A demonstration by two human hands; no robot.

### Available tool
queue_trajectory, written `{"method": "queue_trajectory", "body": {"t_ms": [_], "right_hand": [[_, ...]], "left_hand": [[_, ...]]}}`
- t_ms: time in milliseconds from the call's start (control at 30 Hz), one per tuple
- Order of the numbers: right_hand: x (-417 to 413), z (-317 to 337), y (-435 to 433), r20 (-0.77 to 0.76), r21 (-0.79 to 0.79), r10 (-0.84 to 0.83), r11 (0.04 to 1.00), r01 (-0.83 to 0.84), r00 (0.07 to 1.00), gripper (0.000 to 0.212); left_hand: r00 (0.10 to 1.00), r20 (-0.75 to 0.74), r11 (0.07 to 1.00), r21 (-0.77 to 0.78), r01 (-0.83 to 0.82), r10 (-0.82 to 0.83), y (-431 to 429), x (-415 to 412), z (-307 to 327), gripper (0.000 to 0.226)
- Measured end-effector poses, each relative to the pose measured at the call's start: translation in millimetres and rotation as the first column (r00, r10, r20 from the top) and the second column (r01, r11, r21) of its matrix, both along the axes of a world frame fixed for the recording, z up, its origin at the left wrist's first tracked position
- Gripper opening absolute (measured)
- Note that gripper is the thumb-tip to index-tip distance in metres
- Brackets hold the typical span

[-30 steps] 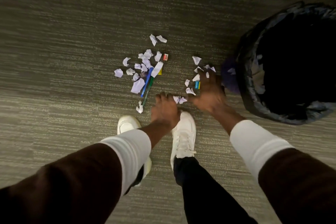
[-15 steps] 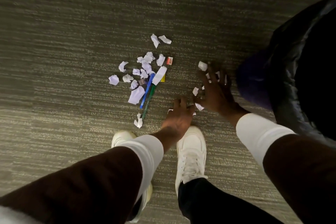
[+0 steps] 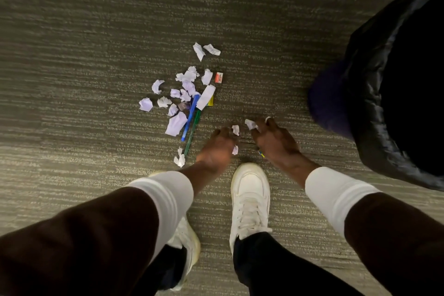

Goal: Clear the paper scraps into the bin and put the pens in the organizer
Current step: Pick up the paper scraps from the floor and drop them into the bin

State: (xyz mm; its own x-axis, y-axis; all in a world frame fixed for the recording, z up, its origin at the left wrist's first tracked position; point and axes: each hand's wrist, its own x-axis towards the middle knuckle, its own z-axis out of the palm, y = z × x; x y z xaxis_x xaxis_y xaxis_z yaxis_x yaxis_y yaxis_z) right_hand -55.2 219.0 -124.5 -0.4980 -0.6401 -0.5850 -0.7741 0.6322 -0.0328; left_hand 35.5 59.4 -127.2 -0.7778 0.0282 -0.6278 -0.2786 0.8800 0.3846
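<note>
Several white paper scraps (image 3: 176, 124) lie scattered on the carpet ahead of my feet. A blue pen (image 3: 191, 115) and a green pen (image 3: 192, 131) lie side by side among them. My left hand (image 3: 216, 149) is curled just right of the pens, with small scraps (image 3: 235, 129) at its fingertips. My right hand (image 3: 276, 142) is cupped beside it, pinching scraps (image 3: 251, 124); a small blue-yellow item (image 3: 261, 153) peeks out under it. The bin with its black liner (image 3: 374, 113) stands at the right. No organizer is in view.
A small orange eraser (image 3: 218, 77) and a yellow item (image 3: 211, 101) under a white strip (image 3: 206, 97) lie at the pile's right edge. My white shoes (image 3: 249, 197) stand just behind my hands. A purple shape (image 3: 329, 101) sits against the bin.
My right hand swept the scraps lying near the bin back toward my shoe and closed on them. My left hand moved right to meet it. The pile with the pens has not moved.
</note>
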Motion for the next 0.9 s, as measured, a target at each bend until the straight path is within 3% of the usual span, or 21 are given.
{"method": "queue_trajectory", "body": {"t_ms": [200,300,433,567,700,800,900], "right_hand": [[-8.6,18.4,4.1,0.134,-0.068,-0.191,0.977,0.201,0.972,0.046],[-5.1,45.3,8.3,0.124,-0.117,-0.294,0.944,0.308,0.948,0.030],[4.7,112.1,8.7,0.086,-0.323,-0.430,0.842,0.433,0.899,0.021],[10.9,194.1,10.8,0.133,-0.554,-0.579,0.630,0.545,0.805,0.010],[-4.6,263.5,28.4,0.137,-0.719,-0.715,0.404,0.566,0.685,0.009],[-28.7,297.7,51.0,0.182,-0.756,-0.860,0.187,0.627,0.476,0.012],[-53.3,308.3,77.5,0.235,-0.689,-0.944,0.007,0.725,0.233,0.022]], "left_hand": [[0.983,-0.008,0.983,0.002,-0.182,0.182,-7.6,9.8,29.6,0.046],[0.971,-0.043,0.972,-0.010,-0.235,0.234,-5.3,8.4,56.2,0.034],[0.913,-0.076,0.914,-0.028,-0.404,0.401,2.3,-2.5,107.4,0.026],[0.813,-0.113,0.821,0.054,-0.569,0.571,22.1,-30.2,173.3,0.020],[0.738,-0.212,0.768,0.183,-0.614,0.640,53.3,-69.5,239.6,0.015],[0.728,-0.277,0.774,0.327,-0.543,0.627,79.0,-96.9,280.6,0.017],[0.734,-0.317,0.780,0.430,-0.454,0.601,107.5,-121.5,307.7,0.016]]}}
